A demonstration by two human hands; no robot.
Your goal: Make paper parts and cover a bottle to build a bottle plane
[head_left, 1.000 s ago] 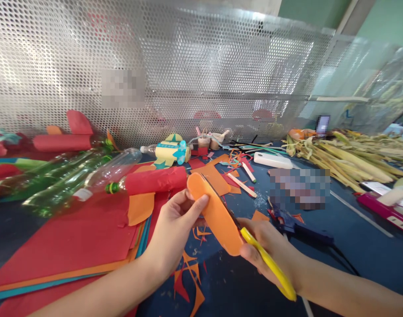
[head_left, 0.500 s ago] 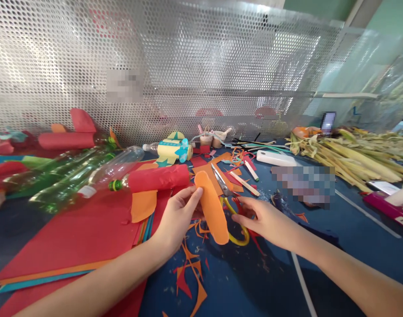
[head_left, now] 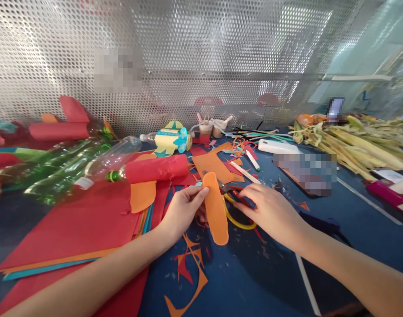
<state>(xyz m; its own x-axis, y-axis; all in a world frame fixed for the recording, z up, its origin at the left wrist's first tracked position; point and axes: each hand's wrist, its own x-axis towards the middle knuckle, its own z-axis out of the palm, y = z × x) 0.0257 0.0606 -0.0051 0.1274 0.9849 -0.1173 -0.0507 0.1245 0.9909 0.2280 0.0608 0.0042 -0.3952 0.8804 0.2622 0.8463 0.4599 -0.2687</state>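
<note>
An elongated orange paper piece (head_left: 216, 211) with rounded ends is pinched near its upper end between the thumb and fingers of my left hand (head_left: 184, 209). Just right of it, my right hand (head_left: 270, 211) has its bent fingers and thumb at the handles of yellow-handled scissors (head_left: 242, 224). The blades are mostly hidden behind the paper and point away to the left. Orange and red offcuts (head_left: 201, 286) lie below my hands on the dark blue surface.
Left lie stacked coloured sheets (head_left: 65, 233), a red-wrapped bottle (head_left: 157, 168) and green plastic bottles (head_left: 65, 176). Behind are a yellow-wrapped bottle (head_left: 170, 140), small cups (head_left: 217, 128) and a perforated metal screen (head_left: 188, 53). Markers (head_left: 252, 160), a phone (head_left: 307, 176) and dried husks (head_left: 360, 141) lie right.
The orange paper has turned more upright in my left hand. My right hand has shifted over the scissors handles, and the blades, plainly visible before, have swung left behind the paper. The view has tilted slightly downward.
</note>
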